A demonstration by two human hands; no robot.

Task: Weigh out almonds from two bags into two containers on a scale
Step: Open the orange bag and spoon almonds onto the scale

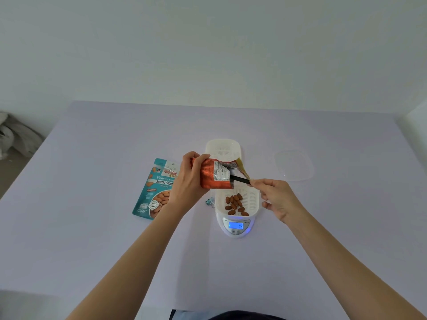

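Note:
My left hand [188,179] grips an orange almond bag [213,174], tipped on its side with its torn mouth facing right, above the scale. My right hand [275,198] pinches the handle of a black scoop [239,179] whose head is inside the bag's mouth. Below them a white perforated container [250,199] sits on a white digital scale [235,226] and holds several almonds [235,204]; the blue display reads 14. A second white container [223,150], nothing visible in it, stands just behind. A teal roasted-almond bag [154,188] lies flat to the left, partly hidden by my left wrist.
A clear plastic lid [294,165] lies on the lilac table [115,239] to the right of the containers. A small teal scrap [209,201] lies by the scale's left side. A pale wall rises behind the table's far edge; crumpled grey material sits off the table at far left.

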